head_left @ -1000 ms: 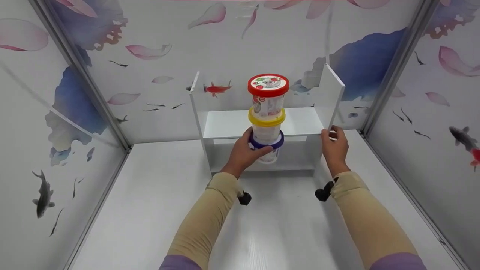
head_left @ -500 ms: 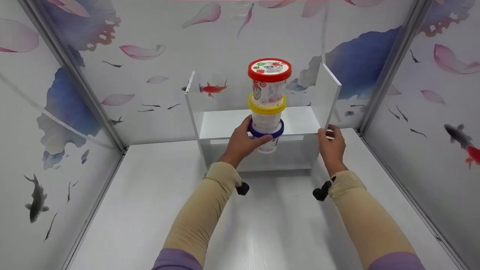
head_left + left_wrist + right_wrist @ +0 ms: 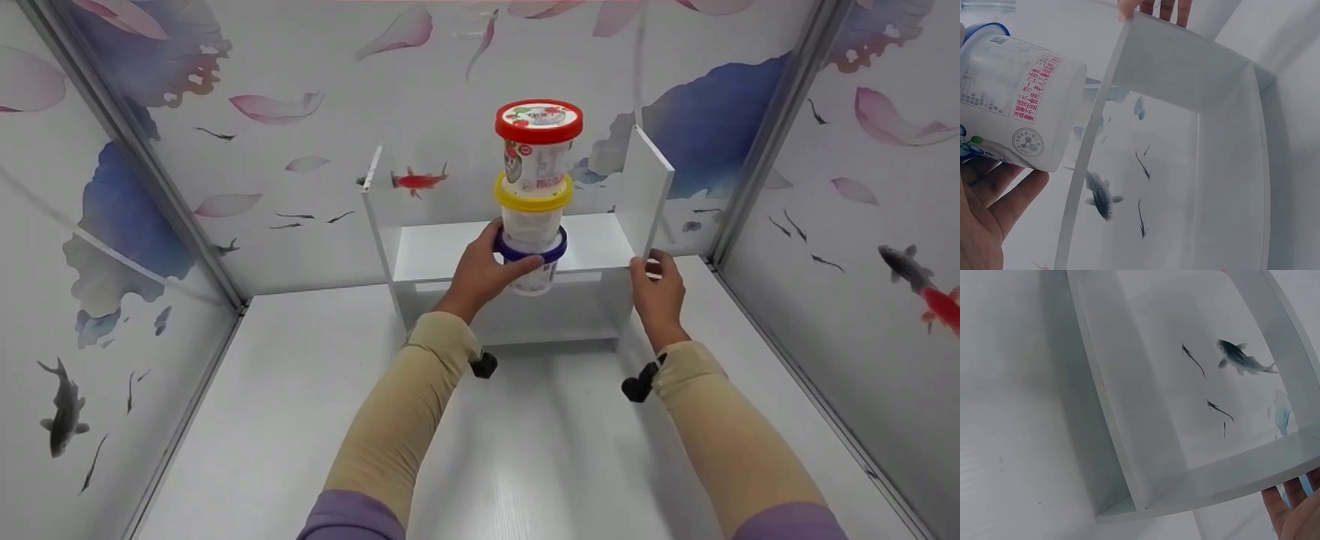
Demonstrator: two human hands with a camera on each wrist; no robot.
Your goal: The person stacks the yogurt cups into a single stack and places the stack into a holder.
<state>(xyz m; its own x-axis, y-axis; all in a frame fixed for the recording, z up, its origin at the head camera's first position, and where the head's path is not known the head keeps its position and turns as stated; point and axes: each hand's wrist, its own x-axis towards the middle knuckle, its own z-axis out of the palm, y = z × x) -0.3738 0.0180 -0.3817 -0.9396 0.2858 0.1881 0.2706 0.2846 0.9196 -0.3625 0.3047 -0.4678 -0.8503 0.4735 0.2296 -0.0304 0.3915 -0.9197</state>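
Note:
My left hand grips the lowest of three stacked plastic tubs, the one with the blue lid. On it stands a tub with a yellow lid, and on top one with a red lid. The stack is upright, held before and above the front edge of the white shelf's upper board. In the left wrist view the bottom tub shows printed red text, with fingers under its side. My right hand holds the front edge of the shelf's right side panel, thumb inside, fingers outside.
The white shelf has two tall side panels, the left one rising beside the stack, and a lower compartment. It stands on a white table. Walls printed with fish and petals, with metal corner posts, enclose the table.
My left hand has raised the stack of tubs, from lower in front of the shelf to higher over the upper board's edge. The right hand keeps its hold on the side panel.

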